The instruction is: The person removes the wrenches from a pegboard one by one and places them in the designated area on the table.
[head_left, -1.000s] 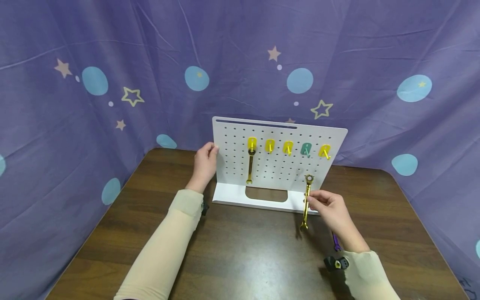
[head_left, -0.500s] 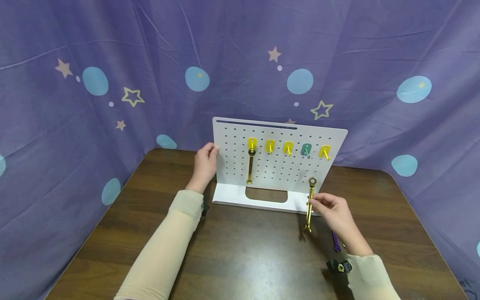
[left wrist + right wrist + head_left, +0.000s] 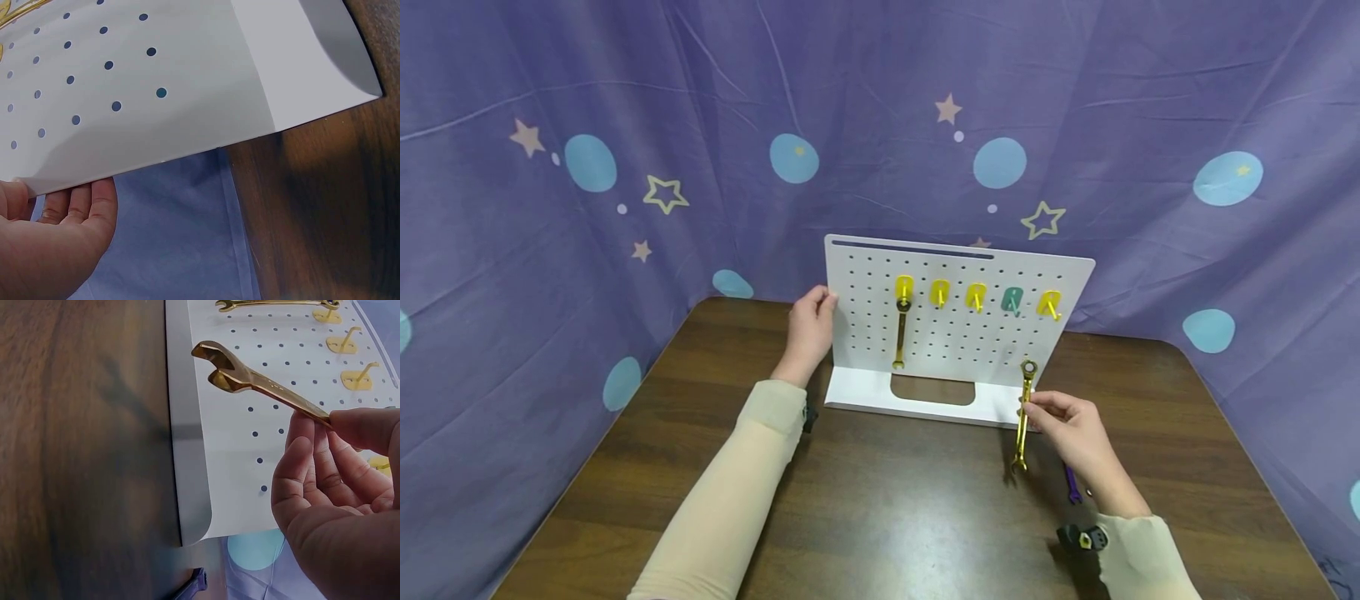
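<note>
My left hand (image 3: 808, 332) holds the left edge of a white pegboard (image 3: 955, 337), thumb in front and fingers behind it in the left wrist view. Between thumb and fingertips my right hand (image 3: 1077, 432) pinches a gold combination wrench (image 3: 1023, 427) by its shaft. This wrench hangs in the air before the board's lower right corner, ring end up and open end down. A second gold wrench (image 3: 900, 335) hangs by its ring from the leftmost yellow hook (image 3: 905, 286). Partly hidden behind my right wrist, a purple wrench (image 3: 1072, 485) lies on the table.
Right of the hung wrench, the board bears more yellow hooks (image 3: 976, 296) and one green hook (image 3: 1012, 300), with nothing on them. The board's base (image 3: 859, 387) stands on a brown wooden table (image 3: 880, 500). A purple curtain (image 3: 880, 125) encloses the back and sides.
My right hand has moved slightly right and down with the gold wrench, drawing a little away from the board. My left hand and the board have stayed put.
</note>
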`<state>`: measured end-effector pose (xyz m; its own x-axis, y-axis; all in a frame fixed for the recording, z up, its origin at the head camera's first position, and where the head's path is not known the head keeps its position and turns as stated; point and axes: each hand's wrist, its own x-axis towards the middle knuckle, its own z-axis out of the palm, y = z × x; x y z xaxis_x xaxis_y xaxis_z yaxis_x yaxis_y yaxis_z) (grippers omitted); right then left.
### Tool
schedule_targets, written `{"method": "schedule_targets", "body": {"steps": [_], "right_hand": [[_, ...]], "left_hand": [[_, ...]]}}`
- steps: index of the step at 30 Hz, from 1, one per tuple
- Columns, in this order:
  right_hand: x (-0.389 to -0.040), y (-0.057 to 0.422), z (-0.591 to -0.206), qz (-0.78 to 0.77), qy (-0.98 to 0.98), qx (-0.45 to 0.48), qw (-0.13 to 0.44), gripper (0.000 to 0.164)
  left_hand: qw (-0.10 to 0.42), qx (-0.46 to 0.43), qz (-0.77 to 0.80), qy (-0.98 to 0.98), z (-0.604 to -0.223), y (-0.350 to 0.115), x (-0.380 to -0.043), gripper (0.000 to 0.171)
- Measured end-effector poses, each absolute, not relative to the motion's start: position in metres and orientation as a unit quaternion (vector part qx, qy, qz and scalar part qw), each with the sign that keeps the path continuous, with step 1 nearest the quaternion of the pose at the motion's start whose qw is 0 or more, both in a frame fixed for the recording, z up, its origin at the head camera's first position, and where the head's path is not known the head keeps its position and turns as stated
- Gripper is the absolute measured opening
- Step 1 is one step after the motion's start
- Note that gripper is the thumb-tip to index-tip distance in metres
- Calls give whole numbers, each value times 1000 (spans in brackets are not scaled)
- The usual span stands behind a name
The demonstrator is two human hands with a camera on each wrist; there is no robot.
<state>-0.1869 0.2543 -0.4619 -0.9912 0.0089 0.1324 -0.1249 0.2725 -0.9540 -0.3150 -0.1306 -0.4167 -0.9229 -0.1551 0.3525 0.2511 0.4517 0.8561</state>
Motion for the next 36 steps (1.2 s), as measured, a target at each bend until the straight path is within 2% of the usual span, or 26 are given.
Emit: {"method": "schedule_targets", "body": {"steps": [36], "right_hand": [[-177, 279, -471, 580, -812, 0, 65, 24]], "left_hand": [[192, -29, -524, -829, -417, -131, -315, 22]]}}
